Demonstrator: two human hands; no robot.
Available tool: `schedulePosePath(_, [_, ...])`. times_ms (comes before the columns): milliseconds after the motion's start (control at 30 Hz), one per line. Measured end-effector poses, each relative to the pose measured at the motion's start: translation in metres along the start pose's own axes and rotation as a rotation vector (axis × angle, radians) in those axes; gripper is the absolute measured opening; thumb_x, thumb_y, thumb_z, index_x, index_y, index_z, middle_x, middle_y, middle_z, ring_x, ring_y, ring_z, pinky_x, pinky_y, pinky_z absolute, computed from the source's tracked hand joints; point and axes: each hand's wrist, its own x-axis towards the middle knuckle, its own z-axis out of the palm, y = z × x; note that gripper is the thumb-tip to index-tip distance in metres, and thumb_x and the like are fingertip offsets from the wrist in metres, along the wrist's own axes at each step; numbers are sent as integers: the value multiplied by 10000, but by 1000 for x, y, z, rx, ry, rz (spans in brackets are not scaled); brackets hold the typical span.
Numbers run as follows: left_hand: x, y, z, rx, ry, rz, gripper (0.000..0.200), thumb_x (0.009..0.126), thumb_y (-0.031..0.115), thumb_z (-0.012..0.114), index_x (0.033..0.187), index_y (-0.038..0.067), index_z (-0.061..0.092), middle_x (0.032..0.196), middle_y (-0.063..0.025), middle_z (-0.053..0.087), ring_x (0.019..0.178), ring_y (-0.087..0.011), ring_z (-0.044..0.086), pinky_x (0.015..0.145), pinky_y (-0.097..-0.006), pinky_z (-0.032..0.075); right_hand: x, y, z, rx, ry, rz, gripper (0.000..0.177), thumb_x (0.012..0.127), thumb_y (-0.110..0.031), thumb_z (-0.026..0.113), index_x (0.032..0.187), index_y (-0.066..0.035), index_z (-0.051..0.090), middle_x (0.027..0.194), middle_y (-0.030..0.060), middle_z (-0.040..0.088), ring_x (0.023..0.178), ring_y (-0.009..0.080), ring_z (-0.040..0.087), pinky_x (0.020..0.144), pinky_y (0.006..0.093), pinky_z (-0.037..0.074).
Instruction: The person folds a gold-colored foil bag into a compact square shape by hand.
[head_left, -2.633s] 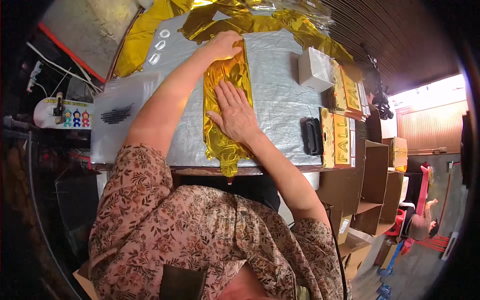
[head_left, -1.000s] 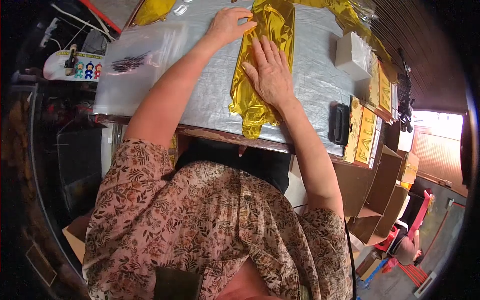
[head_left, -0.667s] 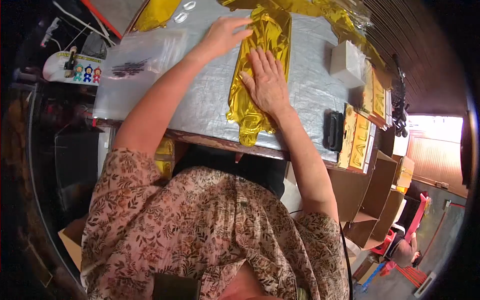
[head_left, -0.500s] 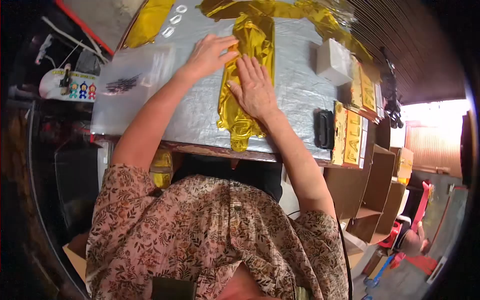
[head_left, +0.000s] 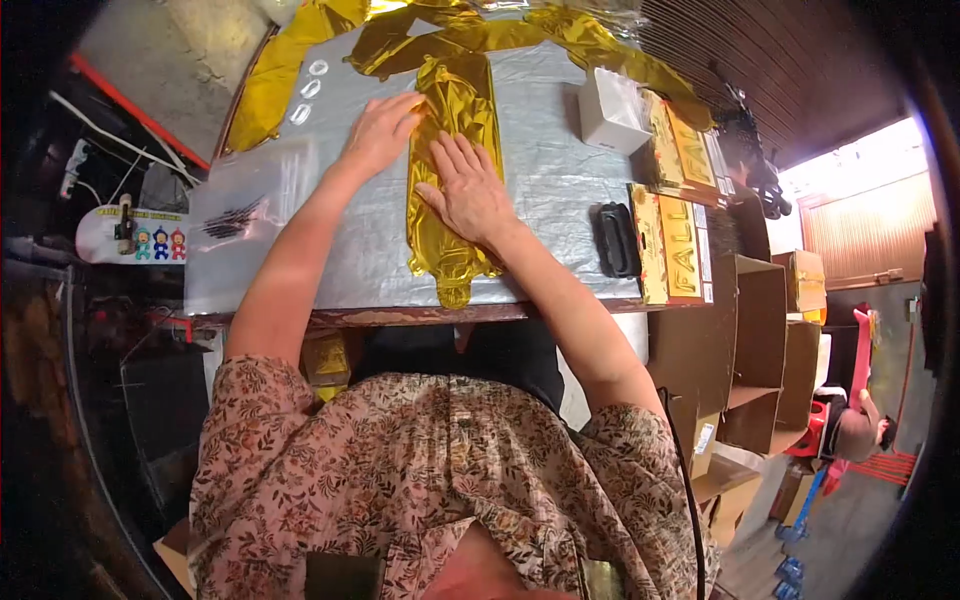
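A desk point(head_left: 560, 190) covered in crinkled silver sheeting fills the upper view, seen from above the person's floral blouse. At its centre a long, deflated gold foil balloon point(head_left: 455, 110) lies lengthwise, its neck pointing to 6 o'clock at the desk's near edge. The right hand point(head_left: 468, 195) lies palm-down on the balloon's lower half, grip spread wide, clasping nothing. The left hand point(head_left: 378, 135), equally flat and unclenched, rests at 10 o'clock from it, fingertips on the balloon's left edge. Flattening likely goes best with firm, even palm pressure, one hand anchoring the slippery foil. At 3 o'clock sit a white box point(head_left: 612, 110) and a black handle point(head_left: 613, 240).
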Motion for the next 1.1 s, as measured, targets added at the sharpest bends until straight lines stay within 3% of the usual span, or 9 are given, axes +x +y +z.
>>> schedulePosePath(67, [24,-22,6,0,-7,132,378,1048,182,561,1417,185,642,1426,-41,658,1258,-337,589,1079,-439,467,0,-1,-2,9,7,-3,698,1062,-486,513,1539,18,431,1616,210,426,1512,379,370,1244,504,280])
schedulePosePath(233, [39,-31,8,91,-22,85,446,933,7,543,1309,171,717,1392,-36,680,1164,-336,615,1024,-417,516,0,-2,-5,14,-5,1,689,1064,-481,519,1536,14,439,1614,211,427,1510,383,370,1237,503,291])
schedulePosePath(533, [32,-39,18,86,73,126,516,878,-50,501,1293,159,726,1371,-42,696,1116,-337,614,1026,-394,508,1,-1,-6,51,-25,2,663,1068,-456,525,1522,23,459,1619,215,422,1517,383,365,1244,495,281])
schedulePosePath(667, [32,-47,23,54,85,127,441,915,36,533,1300,145,718,1383,-41,690,1100,-338,615,1049,-387,484,-1,-2,-5,46,-18,-7,657,1072,-447,525,1517,32,460,1614,221,426,1511,387,372,1244,493,281])
schedulePosePath(700, [34,-53,19,51,47,199,361,962,156,588,1300,141,717,1407,-50,674,1137,-324,619,1061,-385,474,0,-1,-5,38,-17,-8,659,1072,-449,525,1516,34,460,1614,221,427,1511,387,372,1244,492,281])
schedulePosePath(833, [34,-51,24,102,83,319,316,980,221,641,1265,115,728,1374,-66,688,1179,-311,626,1062,-390,481,1,0,-6,19,-29,-19,668,1070,-458,528,1529,21,449,1611,211,435,1512,388,370,1247,495,277])
schedulePosePath(900, [38,-41,26,-110,347,334,228,873,310,782,950,99,743,1017,-115,742,982,-318,707,840,-420,532,0,1,-7,18,-34,-21,668,1073,-460,520,1544,6,436,1616,202,432,1516,387,366,1249,502,271])
schedulePosePath(1033, [38,-36,13,-96,201,317,167,922,282,709,929,119,744,1104,-103,763,1069,-336,704,905,-449,516,0,2,-7,38,-35,-27,666,1071,-456,526,1556,-10,429,1614,211,430,1512,396,368,1247,504,272])
schedulePosePath(1100, [38,-43,12,225,268,641,142,912,277,714,917,137,738,1088,-81,762,1102,-292,694,892,-454,514,0,1,-8,76,-20,-22,651,1069,-459,529,1569,-55,430,1613,218,428,1511,404,367,1246,505,271])
